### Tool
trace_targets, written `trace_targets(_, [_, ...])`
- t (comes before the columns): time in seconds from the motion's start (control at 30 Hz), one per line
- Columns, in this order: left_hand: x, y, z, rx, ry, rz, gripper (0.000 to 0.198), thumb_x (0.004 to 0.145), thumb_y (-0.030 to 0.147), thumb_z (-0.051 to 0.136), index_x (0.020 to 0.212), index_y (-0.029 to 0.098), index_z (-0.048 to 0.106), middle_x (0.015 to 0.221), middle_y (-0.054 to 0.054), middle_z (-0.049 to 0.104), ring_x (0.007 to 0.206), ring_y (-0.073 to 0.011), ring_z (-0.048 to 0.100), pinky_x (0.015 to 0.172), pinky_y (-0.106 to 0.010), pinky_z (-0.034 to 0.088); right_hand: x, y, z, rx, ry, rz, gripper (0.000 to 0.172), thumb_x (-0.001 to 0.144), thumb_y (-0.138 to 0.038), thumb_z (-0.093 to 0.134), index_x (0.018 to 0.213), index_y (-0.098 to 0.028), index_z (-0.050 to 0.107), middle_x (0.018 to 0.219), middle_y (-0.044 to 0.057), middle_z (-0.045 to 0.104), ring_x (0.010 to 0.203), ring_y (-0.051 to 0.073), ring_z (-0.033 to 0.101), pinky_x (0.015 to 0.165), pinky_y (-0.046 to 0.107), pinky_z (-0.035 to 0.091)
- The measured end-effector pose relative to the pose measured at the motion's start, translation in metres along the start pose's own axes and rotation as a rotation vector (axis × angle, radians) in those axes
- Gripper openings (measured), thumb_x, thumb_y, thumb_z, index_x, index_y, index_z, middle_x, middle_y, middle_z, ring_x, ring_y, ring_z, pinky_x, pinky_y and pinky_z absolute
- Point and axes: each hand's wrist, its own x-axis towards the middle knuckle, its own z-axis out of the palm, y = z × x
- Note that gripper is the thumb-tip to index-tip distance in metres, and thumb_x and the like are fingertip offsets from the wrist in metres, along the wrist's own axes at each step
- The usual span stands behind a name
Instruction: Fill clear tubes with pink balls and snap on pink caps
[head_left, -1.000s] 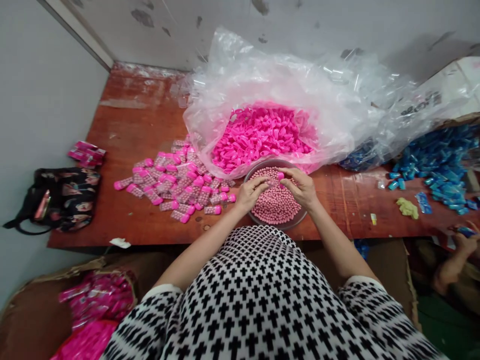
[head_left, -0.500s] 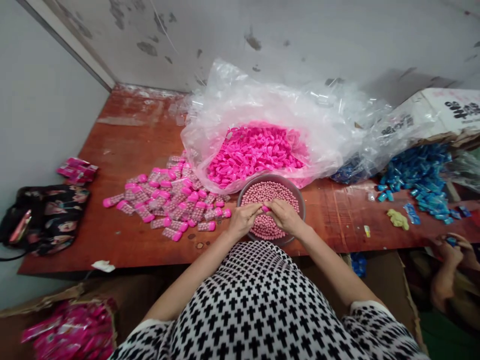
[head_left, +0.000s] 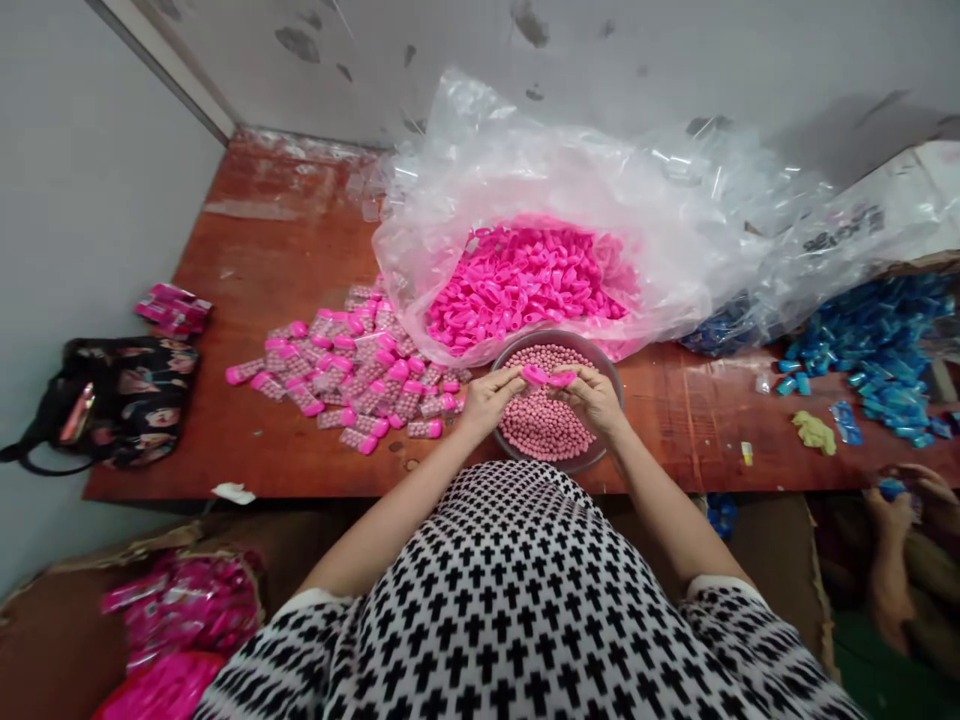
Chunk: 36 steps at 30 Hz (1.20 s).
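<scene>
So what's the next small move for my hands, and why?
I'd probably bring the pink parts together: the left hand and right hand hold them side by side above the bowl, and the piled bottles wear pink caps. Whether the parts already join, I can't tell.

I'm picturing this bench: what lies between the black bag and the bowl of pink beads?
In the head view: bare tabletop beside the bag, then the pile of pink-capped containers, then the left hand by the bowl.
</scene>
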Motion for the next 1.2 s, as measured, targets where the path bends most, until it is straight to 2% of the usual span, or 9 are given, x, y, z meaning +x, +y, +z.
trace_targets(0.23, [-0.007,0.003,0.004,0.200,-0.077,0.240,0.024,0.082,0.035,0.060,0.096,0.020,0.072,0.098,-0.007,0.070,0.100,-0.0193,0.060,0.093,-0.037,0.048,0.004,-0.008,0.017,0.140,-0.248,0.354,0.030,0.072,-0.038,0.070,0.093,-0.017,0.066,0.089,0.004,0.067,0.085,0.017,0.063,0.082,0.040,0.053])
trace_targets(0.4, [-0.011,-0.002,0.005,0.215,-0.092,0.244,0.024,0.085,0.031,0.056,0.100,0.018,0.070,0.102,-0.007,0.070,0.101,-0.0192,0.063,0.098,-0.038,0.045,0.005,0.010,0.026,0.315,-0.102,0.313,0.016,0.065,-0.029,0.071,0.073,-0.017,0.065,0.072,0.000,0.066,0.072,0.015,0.061,0.083,0.042,0.053])
trace_targets(0.57, [-0.011,-0.008,0.002,0.277,-0.114,0.204,0.024,0.085,0.030,0.055,0.099,0.017,0.070,0.104,-0.007,0.070,0.103,-0.0197,0.062,0.098,-0.038,0.046,0.004,0.031,0.033,0.398,0.008,0.342,0.015,0.064,-0.028,0.067,0.076,-0.018,0.063,0.070,-0.001,0.066,0.071,0.015,0.061,0.084,0.042,0.052])
trace_targets(0.73, [-0.016,-0.008,-0.017,0.279,-0.062,0.078,0.031,0.084,0.035,0.053,0.103,0.016,0.069,0.109,-0.008,0.068,0.103,-0.0210,0.063,0.097,-0.037,0.047,0.009,0.031,0.040,0.257,-0.096,0.381,0.034,0.070,-0.045,0.066,0.092,-0.020,0.062,0.089,0.003,0.068,0.082,0.017,0.062,0.079,0.039,0.053])
trace_targets(0.83, [-0.022,-0.012,-0.050,0.291,0.107,-0.005,0.036,0.083,0.040,0.053,0.108,0.017,0.067,0.110,-0.007,0.068,0.102,-0.0216,0.063,0.096,-0.038,0.048,0.027,0.018,0.028,0.011,-0.104,0.242,0.044,0.073,-0.053,0.062,0.104,-0.023,0.058,0.108,0.006,0.064,0.096,0.020,0.061,0.083,0.041,0.052])
trace_targets(0.93, [-0.025,-0.024,-0.098,0.406,0.371,-0.063,0.041,0.083,0.043,0.053,0.111,0.016,0.065,0.108,-0.008,0.068,0.102,-0.0225,0.062,0.097,-0.041,0.046,0.056,0.003,0.007,-0.519,0.040,-0.045,0.046,0.079,-0.050,0.057,0.114,-0.021,0.056,0.119,0.009,0.059,0.110,0.023,0.055,0.096,0.044,0.043])
trace_targets(1.03, [-0.020,-0.039,-0.132,0.647,0.500,0.005,0.044,0.082,0.044,0.051,0.112,0.015,0.063,0.116,-0.011,0.063,0.114,-0.0249,0.055,0.104,-0.044,0.039,0.092,-0.004,-0.007,-1.139,0.169,-0.246,0.057,0.082,-0.047,0.055,0.131,-0.019,0.046,0.142,0.013,0.038,0.134,0.029,0.030,0.108,0.050,0.028])
trace_targets(1.1, [-0.014,-0.046,-0.136,0.761,0.514,0.058,0.047,0.082,0.044,0.050,0.117,0.014,0.060,0.122,-0.013,0.059,0.119,-0.0258,0.050,0.106,-0.044,0.036,0.116,-0.002,-0.007,-1.435,0.189,-0.240,0.068,0.082,-0.047,0.055,0.141,-0.021,0.034,0.153,0.013,0.015,0.140,0.034,0.009,0.107,0.058,0.022])
trace_targets(1.2, [0.000,-0.051,-0.119,0.842,0.449,0.141,0.050,0.085,0.043,0.047,0.123,0.012,0.054,0.127,-0.016,0.055,0.122,-0.0256,0.047,0.107,-0.043,0.036,0.153,0.004,-0.001,-1.700,0.140,-0.162,0.074,0.083,-0.048,0.054,0.146,-0.029,0.020,0.155,0.009,-0.005,0.140,0.040,-0.004,0.101,0.068,0.021])
